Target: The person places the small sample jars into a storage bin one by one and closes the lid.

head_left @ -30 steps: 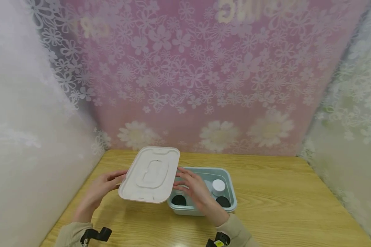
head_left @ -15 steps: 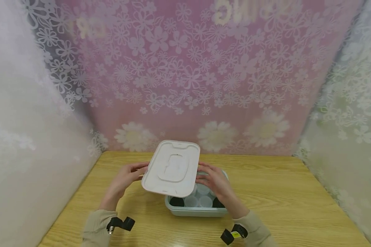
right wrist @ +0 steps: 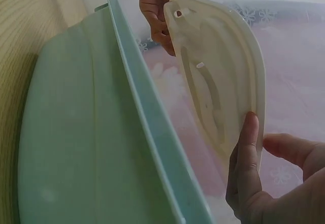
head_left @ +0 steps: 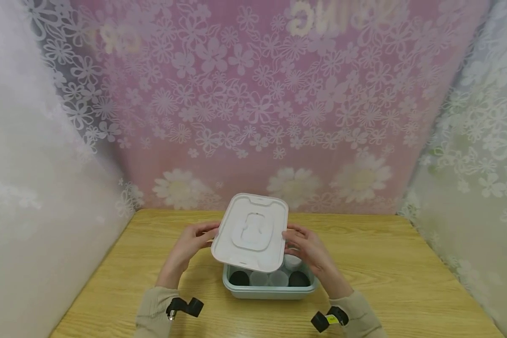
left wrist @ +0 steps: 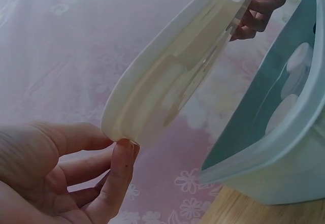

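A white plastic lid [head_left: 253, 232] with a raised rounded pattern is held tilted above a pale blue-green storage box [head_left: 270, 293]. My left hand [head_left: 194, 245] pinches its left edge between thumb and fingers, as the left wrist view shows too. On the opposite edge, my right hand [head_left: 310, 249] pinches it the same way. Inside the box, white-capped and frosted round containers [head_left: 278, 278] stand beside dark round pieces [head_left: 239, 278]. The box's back half is hidden under the lid in the head view.
The box stands on a wood-grain table [head_left: 388, 277]. Behind rises a pink floral curtain [head_left: 253, 117], and pale panels flank the table on both sides. Each wrist wears a black strap with a small camera [head_left: 194, 306].
Both hands have carried the lid to the right, from beside the box to above it. The box has stayed on the table.
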A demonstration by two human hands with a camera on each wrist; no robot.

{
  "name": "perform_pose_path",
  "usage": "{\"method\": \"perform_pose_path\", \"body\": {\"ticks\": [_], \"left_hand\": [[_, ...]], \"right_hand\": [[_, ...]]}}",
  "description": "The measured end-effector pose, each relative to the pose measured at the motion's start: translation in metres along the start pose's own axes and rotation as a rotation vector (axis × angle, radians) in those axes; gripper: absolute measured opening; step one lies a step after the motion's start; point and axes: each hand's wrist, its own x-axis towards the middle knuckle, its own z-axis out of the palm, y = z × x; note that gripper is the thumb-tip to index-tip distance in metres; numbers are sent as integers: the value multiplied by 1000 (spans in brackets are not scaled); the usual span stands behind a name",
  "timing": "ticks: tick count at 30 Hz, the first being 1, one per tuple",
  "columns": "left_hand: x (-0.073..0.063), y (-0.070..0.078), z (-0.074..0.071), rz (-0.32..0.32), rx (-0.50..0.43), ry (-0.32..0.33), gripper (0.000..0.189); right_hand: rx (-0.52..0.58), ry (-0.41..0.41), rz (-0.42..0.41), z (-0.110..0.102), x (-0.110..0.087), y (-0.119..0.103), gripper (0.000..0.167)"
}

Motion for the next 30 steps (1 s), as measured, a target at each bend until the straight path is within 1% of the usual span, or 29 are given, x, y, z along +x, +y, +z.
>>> {"method": "perform_pose_path", "body": {"ticks": [4, 11, 15, 25, 30], "left_hand": [[-1, -2, 1, -9, -4, 9, 39], [1, 0, 5, -30, -23, 22, 38], [2, 0, 6, -27, -27, 32, 38], [1, 4, 9, -31, -35, 60, 39], [1, 5, 11, -25, -80, 81, 39]], "right_hand": [[-15, -24, -2, -2, 1, 1, 50], [-25, -34, -2, -5, 1, 2, 52], [-36, -41, -2, -6, 1, 0, 53], [-56, -24, -14, -7, 1, -2, 48], [-66, -17, -21, -6, 0, -2, 48]]}}
